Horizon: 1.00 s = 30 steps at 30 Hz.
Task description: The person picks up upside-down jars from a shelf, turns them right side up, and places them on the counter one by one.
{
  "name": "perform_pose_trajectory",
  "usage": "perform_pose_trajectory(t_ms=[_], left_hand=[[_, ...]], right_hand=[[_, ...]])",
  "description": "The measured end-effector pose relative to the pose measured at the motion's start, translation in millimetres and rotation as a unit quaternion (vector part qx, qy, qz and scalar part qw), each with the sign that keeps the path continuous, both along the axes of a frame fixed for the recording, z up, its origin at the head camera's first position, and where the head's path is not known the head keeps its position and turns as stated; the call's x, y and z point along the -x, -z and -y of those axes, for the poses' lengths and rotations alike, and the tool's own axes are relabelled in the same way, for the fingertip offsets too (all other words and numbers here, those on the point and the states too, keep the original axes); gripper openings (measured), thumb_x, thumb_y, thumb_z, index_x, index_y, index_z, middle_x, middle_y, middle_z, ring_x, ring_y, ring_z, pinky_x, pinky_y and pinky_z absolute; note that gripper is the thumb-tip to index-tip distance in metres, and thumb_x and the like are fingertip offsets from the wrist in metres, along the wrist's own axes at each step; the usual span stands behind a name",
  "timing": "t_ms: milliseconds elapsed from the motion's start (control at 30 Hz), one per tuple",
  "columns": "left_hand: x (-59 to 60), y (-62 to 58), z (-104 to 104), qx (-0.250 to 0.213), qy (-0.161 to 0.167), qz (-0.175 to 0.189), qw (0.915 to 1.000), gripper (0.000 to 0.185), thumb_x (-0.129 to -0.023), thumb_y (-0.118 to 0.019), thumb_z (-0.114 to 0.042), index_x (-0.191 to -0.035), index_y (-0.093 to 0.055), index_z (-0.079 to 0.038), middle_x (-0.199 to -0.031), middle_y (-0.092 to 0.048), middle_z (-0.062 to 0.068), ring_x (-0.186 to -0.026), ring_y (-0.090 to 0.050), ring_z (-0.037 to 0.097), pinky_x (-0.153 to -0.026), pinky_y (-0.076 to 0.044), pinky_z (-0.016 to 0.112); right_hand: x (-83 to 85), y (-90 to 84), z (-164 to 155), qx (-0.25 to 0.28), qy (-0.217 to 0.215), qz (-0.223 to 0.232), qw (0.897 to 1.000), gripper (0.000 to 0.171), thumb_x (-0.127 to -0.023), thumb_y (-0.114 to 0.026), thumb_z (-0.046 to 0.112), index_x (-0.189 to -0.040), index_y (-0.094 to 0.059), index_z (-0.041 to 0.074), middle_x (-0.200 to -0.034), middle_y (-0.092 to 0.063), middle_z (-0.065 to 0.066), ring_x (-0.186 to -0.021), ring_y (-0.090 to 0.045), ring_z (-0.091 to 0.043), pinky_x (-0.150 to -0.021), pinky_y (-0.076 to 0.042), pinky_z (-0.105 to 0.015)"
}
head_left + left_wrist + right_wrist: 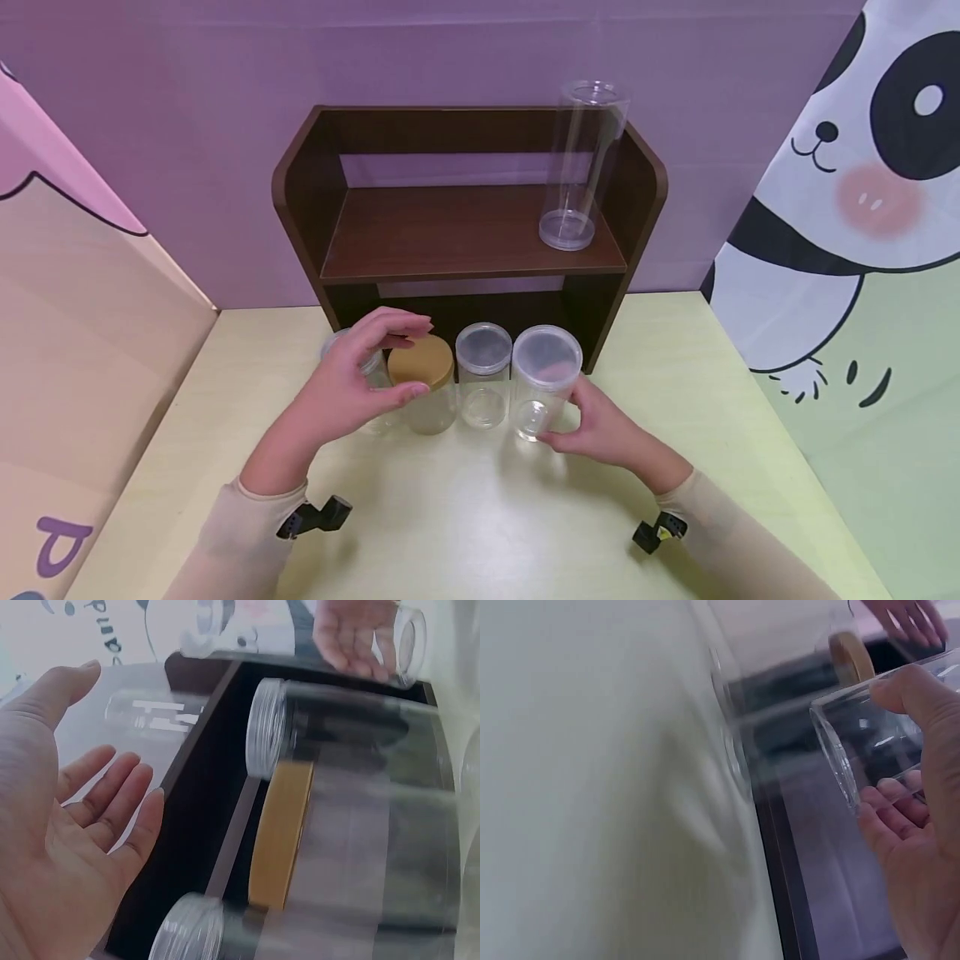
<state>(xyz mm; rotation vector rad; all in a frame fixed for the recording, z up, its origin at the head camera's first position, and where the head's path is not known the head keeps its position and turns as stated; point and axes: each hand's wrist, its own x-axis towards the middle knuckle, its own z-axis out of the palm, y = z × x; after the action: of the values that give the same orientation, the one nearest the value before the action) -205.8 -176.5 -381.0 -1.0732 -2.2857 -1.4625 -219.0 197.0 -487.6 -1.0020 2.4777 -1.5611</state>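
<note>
Clear lidded jar [543,379] at the right end of a row of four on the pale yellow table [480,517], just in front of the brown shelf unit [465,225]. Gripped low on its body by the right hand [600,429], thumb and fingers curled around the base; confirmed in the right wrist view, thumb over the top of the clear wall [870,742] and fingertips [889,799] beneath. Whether the base rests on the table or is just lifted: cannot tell.

Next in the row to the left, a smaller clear jar [482,375], close beside the held one. Then a jar with a gold lid [423,383], standing upright. At the left end, a fourth clear jar [367,375], largely hidden behind the left hand [367,367].

Left hand released, fingers extended and slightly arched, hovering over the leftmost jar and beside the gold lid, thumb near that lid's edge. Left wrist view: palm open, fingers [112,795] spread, nothing grasped; contact with either jar not determinable.

On the shelf board, right side: a tall clear cylinder container [581,167], upright, well apart from both hands.

Behind: purple wall [187,125]; panda-print panel [862,167] to the right.
</note>
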Motion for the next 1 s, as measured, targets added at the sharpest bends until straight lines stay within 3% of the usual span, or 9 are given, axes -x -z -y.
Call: perform_pose_trajectory(t_ms=[200, 333, 433, 600, 1000], left_hand=[[-3.9, 2.8, 19.9, 0.011, -0.052, -0.002, 0.9986, 0.059, -0.086, -0.091, 0.007, -0.139, -0.070, -0.009, -0.137, -0.069, 0.001, -0.126, -0.066, 0.019, -0.109, -0.054, 0.026], [-5.4, 4.7, 26.2, 0.002, -0.069, -0.003, 0.9976, 0.058, -0.087, -0.089, 0.010, -0.138, -0.070, -0.008, -0.132, -0.070, 0.007, -0.122, -0.066, 0.018, -0.106, -0.054, 0.025], [-6.1, 5.1, 27.8, -0.003, -0.072, 0.000, 0.9974, 0.057, -0.087, -0.088, 0.011, -0.138, -0.070, -0.007, -0.131, -0.070, 0.009, -0.120, -0.067, 0.020, -0.106, -0.055, 0.025], [-6.4, 5.7, 28.7, 0.005, -0.074, 0.004, 0.9972, 0.055, -0.088, -0.088, 0.009, -0.137, -0.070, -0.007, -0.132, -0.071, 0.003, -0.120, -0.067, 0.022, -0.106, -0.056, 0.029], [-6.6, 4.9, 25.5, -0.007, -0.076, 0.012, 0.9970, 0.053, -0.089, -0.086, 0.010, -0.138, -0.068, -0.001, -0.128, -0.073, 0.016, -0.118, -0.068, 0.018, -0.104, -0.054, 0.022]], right_hand=[[23.1, 3.6, -8.0, 0.015, 0.027, -0.025, 0.999, 0.080, -0.081, -0.091, -0.005, -0.149, -0.048, 0.001, -0.144, -0.063, -0.015, -0.136, -0.060, -0.030, -0.118, -0.046, -0.069], [32.9, 3.6, -7.6, 0.019, 0.032, -0.033, 0.999, 0.083, -0.081, -0.091, -0.006, -0.151, -0.046, 0.001, -0.144, -0.063, -0.015, -0.130, -0.063, -0.027, -0.118, -0.047, -0.067], [36.4, 3.2, -6.1, 0.019, 0.035, -0.036, 0.999, 0.080, -0.081, -0.091, -0.007, -0.148, -0.048, -0.001, -0.142, -0.063, -0.015, -0.127, -0.064, -0.026, -0.116, -0.050, -0.063], [39.4, 4.8, -4.5, 0.017, 0.038, -0.033, 0.999, 0.076, -0.082, -0.092, -0.005, -0.145, -0.051, -0.002, -0.141, -0.063, -0.015, -0.128, -0.063, -0.024, -0.113, -0.053, -0.057], [42.7, 17.9, -4.1, 0.018, 0.040, 0.005, 0.999, 0.072, -0.083, -0.092, -0.004, -0.144, -0.054, -0.002, -0.141, -0.065, -0.016, -0.137, -0.060, -0.033, -0.123, -0.041, -0.065]])
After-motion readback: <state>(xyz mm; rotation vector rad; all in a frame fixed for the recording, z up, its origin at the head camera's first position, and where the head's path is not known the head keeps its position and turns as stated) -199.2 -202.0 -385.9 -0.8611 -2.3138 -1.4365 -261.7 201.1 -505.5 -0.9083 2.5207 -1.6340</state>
